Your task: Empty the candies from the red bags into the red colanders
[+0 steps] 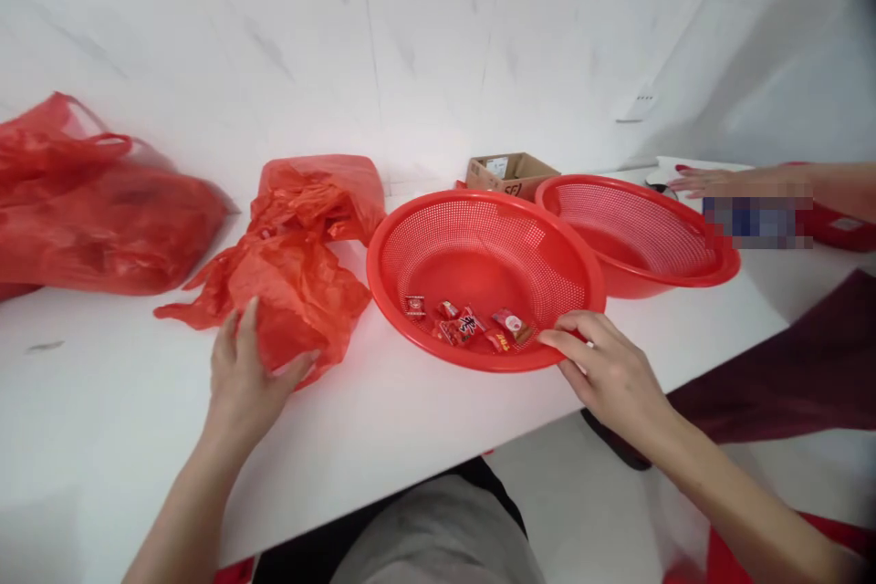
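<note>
A round red plastic colander (479,265) stands on the white table, tilted toward me, with several small wrapped candies (467,326) lying at its near side. At the colander's near right rim, my right hand (612,370) has thumb and fingers closed on the edge. To the left lies a crumpled, thin red plastic bag (294,292). Against its near edge my left hand (246,383) is held with thumb and fingers spread apart, not gripping it. What is inside the bag is hidden.
Another red colander (630,228) sits behind at right. A small cardboard box (513,172) stands near the tiled wall. A full red bag (102,219) is at far left. On the right, another person's hand (745,181) reaches over the table.
</note>
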A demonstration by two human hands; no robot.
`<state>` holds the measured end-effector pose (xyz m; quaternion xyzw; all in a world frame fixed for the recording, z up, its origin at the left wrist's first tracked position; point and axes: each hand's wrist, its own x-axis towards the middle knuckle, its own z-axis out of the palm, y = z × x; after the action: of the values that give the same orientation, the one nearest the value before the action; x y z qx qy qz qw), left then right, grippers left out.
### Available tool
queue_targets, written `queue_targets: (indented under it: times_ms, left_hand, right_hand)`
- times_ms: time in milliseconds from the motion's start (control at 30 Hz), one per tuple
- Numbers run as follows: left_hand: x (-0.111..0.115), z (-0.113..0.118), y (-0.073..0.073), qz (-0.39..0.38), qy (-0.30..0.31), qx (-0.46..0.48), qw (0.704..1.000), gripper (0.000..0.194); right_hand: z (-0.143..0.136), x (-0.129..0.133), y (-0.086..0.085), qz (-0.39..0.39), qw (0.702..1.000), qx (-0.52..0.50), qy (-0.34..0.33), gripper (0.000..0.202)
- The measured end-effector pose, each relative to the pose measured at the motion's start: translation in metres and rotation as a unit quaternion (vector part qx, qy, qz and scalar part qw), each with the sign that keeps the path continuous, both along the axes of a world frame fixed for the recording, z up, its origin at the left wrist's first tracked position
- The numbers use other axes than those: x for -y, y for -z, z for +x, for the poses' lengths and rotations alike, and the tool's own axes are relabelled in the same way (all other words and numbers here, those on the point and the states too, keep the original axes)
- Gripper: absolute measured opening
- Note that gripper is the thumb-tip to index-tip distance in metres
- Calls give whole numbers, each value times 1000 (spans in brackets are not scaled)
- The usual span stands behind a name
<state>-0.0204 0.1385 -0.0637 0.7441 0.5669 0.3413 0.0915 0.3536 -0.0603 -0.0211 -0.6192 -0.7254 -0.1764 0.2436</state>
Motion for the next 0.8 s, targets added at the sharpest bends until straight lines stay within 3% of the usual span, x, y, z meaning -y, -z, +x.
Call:
queue_targets:
  times_ms: [67,200,367,433,500,567,667,733,800]
  left_hand:
    - [-3,2,2,1,-22,-3,1000,108]
    - [-10,-3,-8,63,-26,4,998,114]
    - [-26,-3,-22,78,-34,-15,996,112]
    - [-34,1,-25,64,-41,-19,997,109]
    - [-40,6,-25,64,-40,-18,997,96]
    - [-42,9,-23,72,-35,-22,997,72]
    - [-38,9,-19,61,-52,-22,997,40]
    - [-34,6,-17,14,-85,-6,996,32]
    - [-33,2,-16,-52,-123,19,991,31]
  right_hand:
    - [-3,1,2,-14,1000,-8,16,30]
    - [-4,8,-7,-50,998,-31,13,31]
    - [24,19,-60,-185,981,17,-48,52]
    - [35,7,-81,-178,983,22,-44,47]
    - [39,-19,-89,-179,983,11,-31,39]
    - [38,-52,-84,-245,969,-2,-32,34]
    - [36,-97,-56,-396,918,-17,-26,36]
    - [38,-115,-32,-445,895,-31,-2,42]
    - [44,-124,-11,-436,898,-51,30,39]
